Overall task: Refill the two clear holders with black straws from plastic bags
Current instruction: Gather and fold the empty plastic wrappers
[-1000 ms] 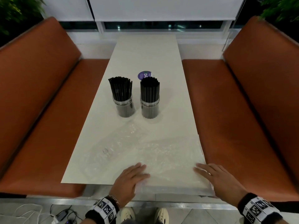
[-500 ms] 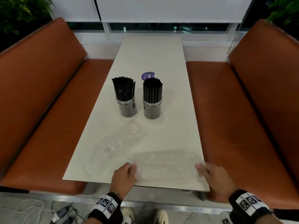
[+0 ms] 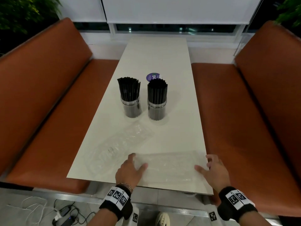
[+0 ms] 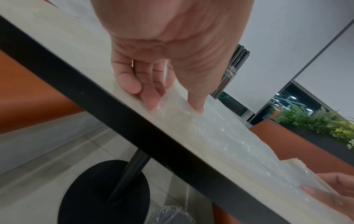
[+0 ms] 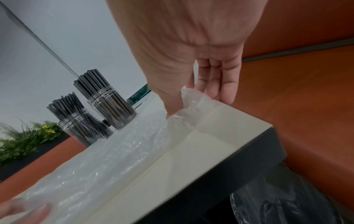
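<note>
Two clear holders stand mid-table, the left one and the right one, both packed with black straws. An empty clear plastic bag lies crosswise along the near table edge. My left hand pinches its left end between thumb and fingers. My right hand pinches the right end, which curls up off the table at the corner. A second empty bag lies diagonally behind, apart from both hands.
Orange benches flank the white table on both sides. A purple round sticker lies behind the holders. Under the table are its black pedestal and a lined bin. Cables lie on the floor at left.
The near bag has slid toward the table's front edge and lies flatter. Both hands went from lying flat on it to pinching its two ends.
</note>
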The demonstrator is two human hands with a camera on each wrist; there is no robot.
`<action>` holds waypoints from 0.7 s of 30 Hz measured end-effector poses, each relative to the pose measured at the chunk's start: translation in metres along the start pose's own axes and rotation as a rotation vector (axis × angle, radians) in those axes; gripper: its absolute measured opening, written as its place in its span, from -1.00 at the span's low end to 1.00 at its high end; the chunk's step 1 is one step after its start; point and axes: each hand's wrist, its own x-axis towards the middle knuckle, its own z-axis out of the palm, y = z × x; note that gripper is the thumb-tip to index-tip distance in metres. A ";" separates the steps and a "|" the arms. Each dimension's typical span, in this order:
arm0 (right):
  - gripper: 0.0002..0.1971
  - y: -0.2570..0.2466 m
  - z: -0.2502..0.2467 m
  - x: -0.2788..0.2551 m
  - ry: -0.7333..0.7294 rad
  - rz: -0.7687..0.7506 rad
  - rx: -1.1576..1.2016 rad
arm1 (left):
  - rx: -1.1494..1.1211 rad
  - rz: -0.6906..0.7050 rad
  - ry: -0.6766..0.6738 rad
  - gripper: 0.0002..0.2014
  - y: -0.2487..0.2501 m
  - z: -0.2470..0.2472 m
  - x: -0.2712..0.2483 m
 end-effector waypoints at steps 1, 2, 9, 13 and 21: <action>-0.34 -0.001 -0.001 0.002 -0.013 0.006 -0.038 | 0.001 0.005 -0.026 -0.40 0.002 -0.003 0.000; -0.36 -0.002 -0.003 0.005 -0.019 0.003 -0.086 | -0.022 0.007 -0.042 -0.51 0.004 -0.004 0.000; -0.67 -0.015 -0.022 0.018 -0.150 -0.039 -0.031 | -0.431 0.068 -0.054 -0.82 -0.007 -0.017 -0.018; -0.65 -0.068 -0.045 0.011 -0.195 -0.146 0.334 | -0.668 0.051 -0.091 -0.79 -0.034 -0.062 -0.027; -0.58 -0.228 0.009 0.037 -0.174 -0.371 0.498 | -0.601 -0.135 0.126 -0.89 -0.099 -0.156 0.018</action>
